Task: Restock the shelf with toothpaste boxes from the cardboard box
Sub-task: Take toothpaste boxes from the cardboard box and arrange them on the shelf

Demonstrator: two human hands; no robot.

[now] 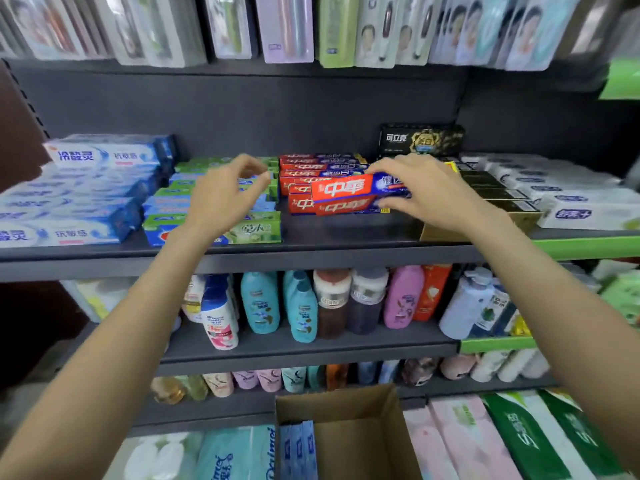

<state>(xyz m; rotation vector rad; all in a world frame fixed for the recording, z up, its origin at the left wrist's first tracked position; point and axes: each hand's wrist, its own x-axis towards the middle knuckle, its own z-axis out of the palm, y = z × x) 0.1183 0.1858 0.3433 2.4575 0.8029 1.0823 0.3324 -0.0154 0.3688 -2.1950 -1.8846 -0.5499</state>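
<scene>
Right hand (427, 192) grips the blue end of a red-and-blue toothpaste box (349, 190), tilted, resting on the red stack (311, 174) on the dark shelf (311, 252). Left hand (225, 195) hovers just left of it, fingers loosely curled, holding nothing, in front of the green boxes (242, 232). White-and-blue boxes (79, 188) at far left; gold and white boxes (519, 188) to the right. Shampoo bottles (301, 306) one shelf down. Open cardboard box (349, 434) at bottom centre, blue boxes (298, 448) standing inside against its left wall.
</scene>
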